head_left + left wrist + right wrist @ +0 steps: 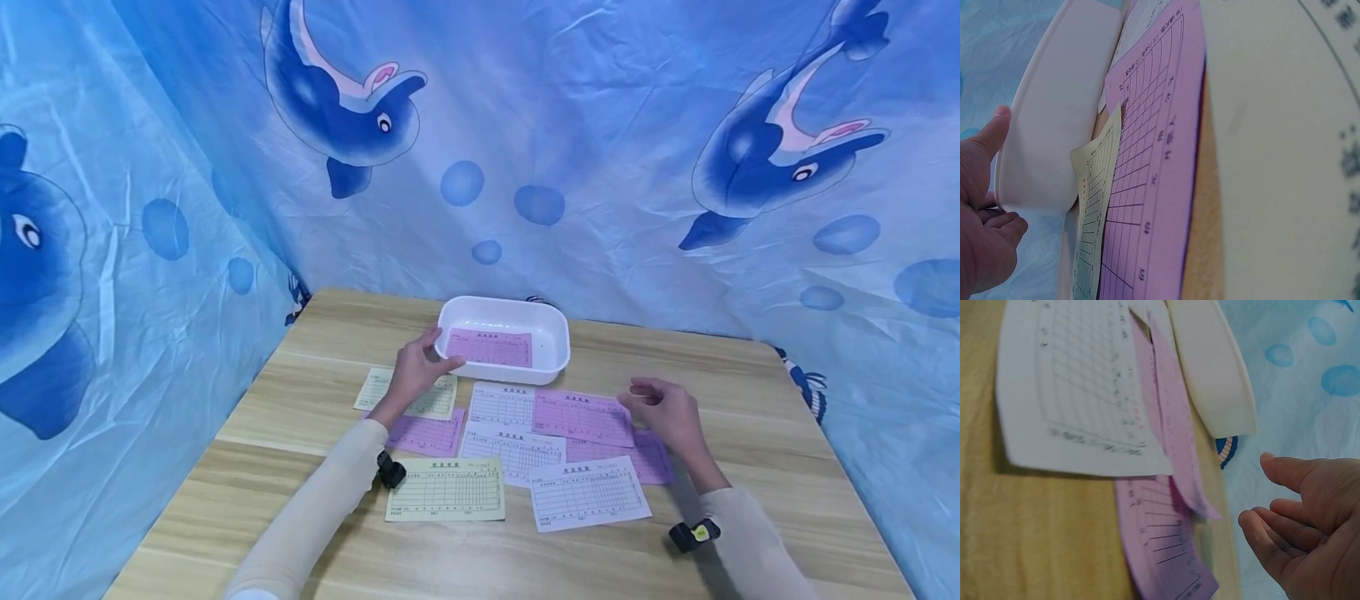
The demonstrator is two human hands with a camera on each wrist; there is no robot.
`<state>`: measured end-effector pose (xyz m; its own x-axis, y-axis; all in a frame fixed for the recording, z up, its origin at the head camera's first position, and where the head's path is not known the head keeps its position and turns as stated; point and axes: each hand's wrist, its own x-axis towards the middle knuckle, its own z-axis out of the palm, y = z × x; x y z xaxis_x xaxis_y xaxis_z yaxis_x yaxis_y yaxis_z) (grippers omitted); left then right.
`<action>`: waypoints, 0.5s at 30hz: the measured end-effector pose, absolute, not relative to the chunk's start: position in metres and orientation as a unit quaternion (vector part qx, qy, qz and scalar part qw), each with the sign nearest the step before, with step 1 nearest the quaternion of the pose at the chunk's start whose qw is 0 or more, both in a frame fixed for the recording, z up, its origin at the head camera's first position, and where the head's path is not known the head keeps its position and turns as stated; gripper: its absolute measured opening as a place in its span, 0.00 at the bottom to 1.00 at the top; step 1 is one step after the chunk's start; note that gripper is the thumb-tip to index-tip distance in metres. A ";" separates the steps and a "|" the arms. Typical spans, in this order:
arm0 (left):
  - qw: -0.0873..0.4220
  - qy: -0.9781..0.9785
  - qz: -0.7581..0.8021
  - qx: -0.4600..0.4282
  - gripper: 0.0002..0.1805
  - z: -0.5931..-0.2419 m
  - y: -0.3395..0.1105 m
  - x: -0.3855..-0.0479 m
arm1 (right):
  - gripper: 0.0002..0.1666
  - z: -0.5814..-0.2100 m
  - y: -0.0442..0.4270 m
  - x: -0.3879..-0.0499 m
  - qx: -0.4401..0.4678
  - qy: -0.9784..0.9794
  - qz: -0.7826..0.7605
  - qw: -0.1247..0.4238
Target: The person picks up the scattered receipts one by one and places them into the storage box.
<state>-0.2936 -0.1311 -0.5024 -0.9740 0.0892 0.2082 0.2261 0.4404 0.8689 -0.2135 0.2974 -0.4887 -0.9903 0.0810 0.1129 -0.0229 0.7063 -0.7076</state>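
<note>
A white plastic basin (551, 337) stands near the table's back edge with a pink form slip (491, 348) lying in it. At the basin's left end my left hand (420, 367) grips the rim, thumb on the near side. My right hand (667, 412) hovers by the right end of another pink slip (581, 419). In the right wrist view, a gap shows between the right thumb (1282, 470) and the fingers, with nothing held. Around that pink slip lie white slips (591, 493) and a partly covered pink slip (654, 457).
Left of the white slips are a pale yellow slip (435, 400), a pink slip (427, 435) partly under the left arm, and a larger yellow slip (446, 492) in front. The wooden table (780, 467) meets a blue dolphin-print curtain (600, 167) behind.
</note>
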 end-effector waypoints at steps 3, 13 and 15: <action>0.068 -0.847 -0.519 -0.096 0.48 -0.503 -0.131 -0.294 | 0.32 -0.492 0.298 -0.213 -0.024 -0.917 0.395 0.057; 0.066 -0.842 -0.526 -0.098 0.48 -0.504 -0.131 -0.293 | 0.31 -0.502 0.299 -0.212 -0.026 -0.927 0.373 0.037; 0.068 -0.842 -0.526 -0.099 0.48 -0.505 -0.132 -0.293 | 0.31 -0.504 0.299 -0.213 -0.024 -0.928 0.369 0.036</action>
